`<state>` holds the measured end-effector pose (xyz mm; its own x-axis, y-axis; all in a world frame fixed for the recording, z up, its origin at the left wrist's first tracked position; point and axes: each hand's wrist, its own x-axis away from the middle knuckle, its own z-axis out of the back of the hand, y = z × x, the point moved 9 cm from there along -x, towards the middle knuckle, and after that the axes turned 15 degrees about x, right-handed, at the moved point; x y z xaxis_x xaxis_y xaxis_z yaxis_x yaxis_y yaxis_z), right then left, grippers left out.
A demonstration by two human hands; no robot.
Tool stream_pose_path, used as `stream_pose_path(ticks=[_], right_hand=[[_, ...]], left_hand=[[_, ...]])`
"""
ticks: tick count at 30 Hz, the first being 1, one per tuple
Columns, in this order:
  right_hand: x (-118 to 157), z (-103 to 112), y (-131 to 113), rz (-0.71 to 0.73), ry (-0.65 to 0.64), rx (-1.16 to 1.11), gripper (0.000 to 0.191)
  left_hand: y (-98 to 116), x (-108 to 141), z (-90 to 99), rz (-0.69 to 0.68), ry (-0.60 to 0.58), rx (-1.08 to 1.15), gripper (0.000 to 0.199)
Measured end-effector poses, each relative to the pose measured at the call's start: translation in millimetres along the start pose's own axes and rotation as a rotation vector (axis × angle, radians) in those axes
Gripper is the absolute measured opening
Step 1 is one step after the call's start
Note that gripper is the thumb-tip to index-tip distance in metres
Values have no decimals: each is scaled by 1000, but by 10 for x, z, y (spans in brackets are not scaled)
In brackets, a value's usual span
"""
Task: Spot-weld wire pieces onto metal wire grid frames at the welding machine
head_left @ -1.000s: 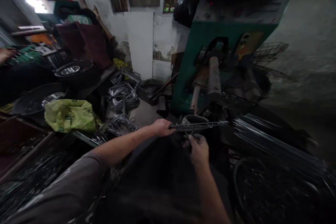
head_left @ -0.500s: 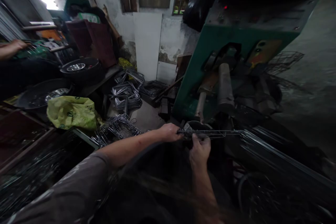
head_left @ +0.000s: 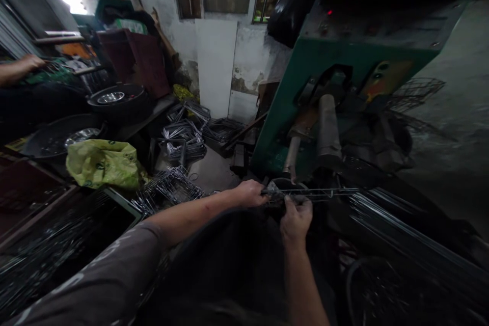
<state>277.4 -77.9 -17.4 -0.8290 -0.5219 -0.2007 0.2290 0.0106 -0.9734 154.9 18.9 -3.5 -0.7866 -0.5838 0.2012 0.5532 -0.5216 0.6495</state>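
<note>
My left hand (head_left: 250, 193) is closed around the left end of a thin metal wire frame (head_left: 319, 192), which lies nearly level under the machine's arms. Right of it, my right hand (head_left: 297, 220) has its thumb and fingers pinched at the frame's near side; whether a smaller part is between the fingertips I cannot make out. Just above the hands is the lower electrode arm (head_left: 292, 155) of a green machine (head_left: 305, 58). A thicker cylinder (head_left: 327, 127) hangs beside that arm.
Long wire rods (head_left: 405, 224) lie to the right. On the left are stacked wire frames (head_left: 183, 137), a yellow-green sack (head_left: 103, 163) and black tubs (head_left: 118, 107). Another person's hand (head_left: 32, 63) shows at far left. A box of wires (head_left: 49, 234) is at lower left.
My right hand has shifted slightly right along the wire frame. My left hand keeps its grip with almost no movement. The view has shifted slightly.
</note>
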Motion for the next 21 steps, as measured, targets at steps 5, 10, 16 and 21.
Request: stream_pose_path(ticks=[5, 10, 16, 21], right_hand=[[-109, -18, 30, -5, -9, 8, 32], [-232, -60, 77, -6, -35, 21, 33], [-383, -87, 182, 5, -60, 45, 35], [-417, -83, 200, 1, -78, 47, 37]], left_hand=[[22, -56, 32, 14, 13, 30, 39], [17, -130, 58, 28, 33, 75, 38], [1, -206, 66, 25, 57, 135, 37], [-21, -238, 54, 17, 63, 147, 36]])
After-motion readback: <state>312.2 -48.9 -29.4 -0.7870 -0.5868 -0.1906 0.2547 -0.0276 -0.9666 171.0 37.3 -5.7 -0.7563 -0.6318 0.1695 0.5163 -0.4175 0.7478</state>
